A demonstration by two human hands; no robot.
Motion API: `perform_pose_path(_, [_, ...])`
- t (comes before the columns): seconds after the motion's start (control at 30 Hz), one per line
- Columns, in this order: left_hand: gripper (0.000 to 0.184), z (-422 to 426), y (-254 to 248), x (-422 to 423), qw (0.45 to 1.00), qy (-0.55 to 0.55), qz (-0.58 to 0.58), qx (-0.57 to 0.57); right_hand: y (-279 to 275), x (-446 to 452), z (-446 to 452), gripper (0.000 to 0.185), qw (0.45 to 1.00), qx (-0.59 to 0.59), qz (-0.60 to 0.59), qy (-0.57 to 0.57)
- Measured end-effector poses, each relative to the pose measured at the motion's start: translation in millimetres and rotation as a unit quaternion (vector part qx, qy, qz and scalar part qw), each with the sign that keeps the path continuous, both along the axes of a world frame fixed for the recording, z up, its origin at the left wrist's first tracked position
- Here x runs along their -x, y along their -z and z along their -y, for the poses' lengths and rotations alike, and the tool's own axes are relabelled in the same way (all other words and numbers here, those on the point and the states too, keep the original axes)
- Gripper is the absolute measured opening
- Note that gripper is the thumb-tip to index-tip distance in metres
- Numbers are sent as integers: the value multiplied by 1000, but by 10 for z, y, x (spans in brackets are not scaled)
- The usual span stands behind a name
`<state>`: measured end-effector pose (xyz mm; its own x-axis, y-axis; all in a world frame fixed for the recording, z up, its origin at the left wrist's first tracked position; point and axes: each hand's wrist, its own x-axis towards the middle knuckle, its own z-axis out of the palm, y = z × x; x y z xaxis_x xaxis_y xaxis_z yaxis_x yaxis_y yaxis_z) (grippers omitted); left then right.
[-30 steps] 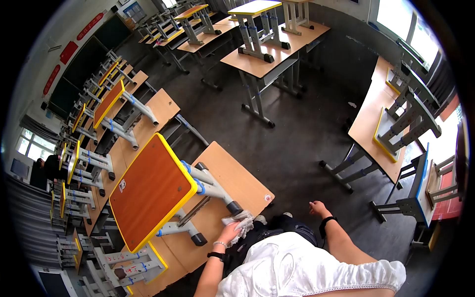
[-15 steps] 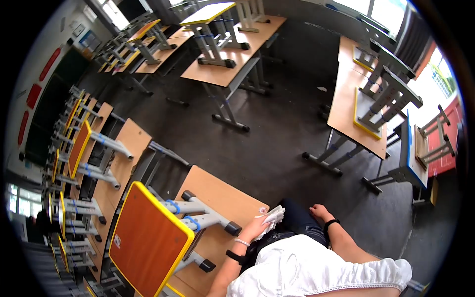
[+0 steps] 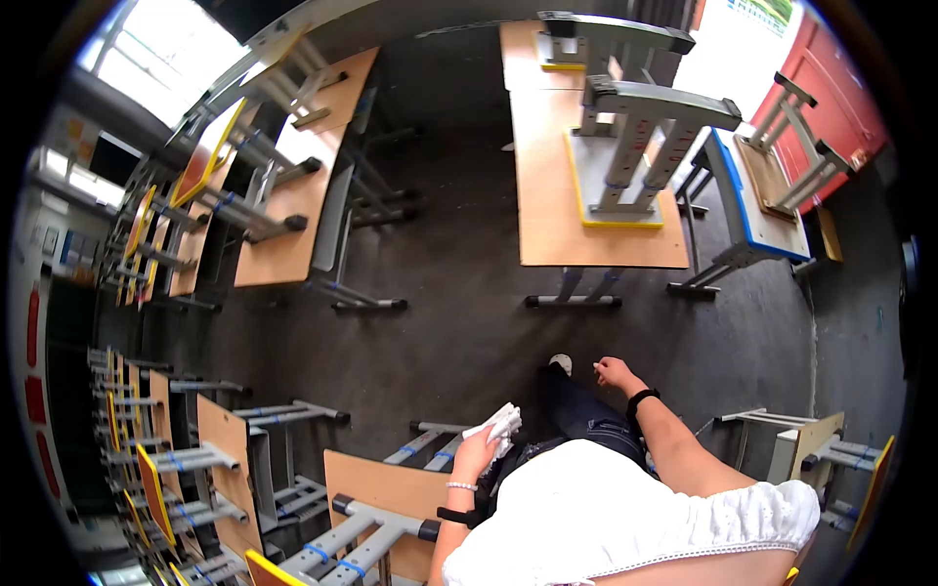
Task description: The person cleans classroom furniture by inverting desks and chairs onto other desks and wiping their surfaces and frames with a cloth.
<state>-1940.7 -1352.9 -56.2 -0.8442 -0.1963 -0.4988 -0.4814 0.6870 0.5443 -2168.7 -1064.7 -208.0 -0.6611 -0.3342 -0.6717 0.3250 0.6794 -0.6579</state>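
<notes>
My left hand (image 3: pixel 476 453) is closed around a crumpled white cloth (image 3: pixel 501 427), thin enough that it could be tissue. A beaded bracelet and a black band circle that wrist. Just left of it is a wooden desk (image 3: pixel 376 481) with an upturned chair (image 3: pixel 363 532) resting on top, its grey legs pointing toward my arm. My right hand (image 3: pixel 614 373) hangs in front of my body with its fingers loosely curled and nothing visible in them. It touches no furniture. A dark trouser leg and one light shoe (image 3: pixel 560 363) show below, on the dark floor.
Ahead stands a long desk (image 3: pixel 547 230) with upturned chairs (image 3: pixel 635 166) on it. Right of that is a blue-edged desk (image 3: pixel 757 220) near a red door (image 3: pixel 831 107). Another desk row (image 3: pixel 283 259) lies ahead left. More desks and chairs fill the lower left.
My view has turned right and I have moved forward, so the desk with the upturned chair now sits lower and partly behind. The white cloth stays in my left hand.
</notes>
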Motion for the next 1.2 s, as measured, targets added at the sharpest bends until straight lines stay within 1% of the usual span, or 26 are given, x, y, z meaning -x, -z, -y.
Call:
perform_pose_path(0.03, [36, -16, -25, 242, 1000, 22, 10, -6, -15, 106, -109, 26, 1000, 0, 10, 22])
perform_pose_path(0.17, [35, -202, -176, 1153, 993, 91, -77, -3, -11, 486, -476, 27, 996, -7, 16, 90])
perform_pose_path(0.2, [35, -270, -244, 1361, 991, 113, -71, 10, -11, 527, -591, 27, 994, -14, 13, 107])
perform_pose_path(0.23, [35, -355, -367, 1588, 988, 139, -65, 7, -10, 542, -722, 27, 992, -22, 11, 125])
perform_pose_path(0.27, [35, -419, -371, 1774, 984, 164, -71, 2, -31, 547, -811, 27, 987, -18, 7, 159])
perform_pose_path(0.37, [35, -584, -339, 2179, 965, 247, -89, -11, -105, 461, -1013, 27, 979, -21, -41, 198])
perform_pose_path(0.4, [34, -631, -347, 2290, 957, 273, -95, -13, -285, 430, -1031, 26, 978, -42, -21, 204])
perform_pose_path(0.53, [34, -841, -429, 2755, 930, 361, -64, -35, -235, 189, -1222, 27, 973, -70, -11, 220])
perform_pose_path(0.63, [36, -1008, -390, 3097, 908, 415, -29, -50, -193, -35, -1281, 27, 962, -129, -76, 230])
perform_pose_path(0.67, [35, -1086, -389, 3211, 893, 444, -42, -51, -205, -105, -1285, 28, 949, -100, -35, 296])
perform_pose_path(0.77, [35, -1285, -261, 3550, 834, 542, -81, -61, -133, -340, -1283, 29, 927, -106, -22, 359])
perform_pose_path(0.83, [36, -1484, -320, 3761, 794, 599, -81, -69, -187, -481, -1232, 27, 895, -84, 4, 437])
perform_pose_path(0.9, [34, -1654, -294, 3955, 757, 635, -96, -123, -251, -568, -1166, 26, 881, -132, -7, 454])
perform_pose_path(0.97, [33, -1828, -262, 4117, 714, 680, -89, -142, -362, -625, -1042, 26, 839, -129, -16, 528])
perform_pose_path(1.03, [33, -2017, -153, 4238, 674, 721, -70, -143, -659, -512, -896, 25, 798, -122, -43, 588])
perform_pose_path(1.07, [33, -2124, -209, 4251, 653, 742, -70, -135, -733, -430, -822, 24, 766, -63, -60, 637])
perform_pose_path(1.1, [33, -2242, -201, 4259, 626, 767, -55, -128, -952, -324, -729, 24, 760, -77, -136, 631])
perform_pose_path(1.13, [34, -2345, -191, 4255, 601, 789, -40, -120, -1299, -198, -659, 25, 769, -93, -189, 603])
perform_pose_path(1.17, [34, -2427, -181, 4232, 578, 809, -23, -108, -1619, -90, -573, 34, 768, -90, -208, 599])
perform_pose_path(1.2, [32, -2515, -172, 4193, 557, 823, -8, -114, -1852, -30, -524, 43, 793, -130, -236, 547])
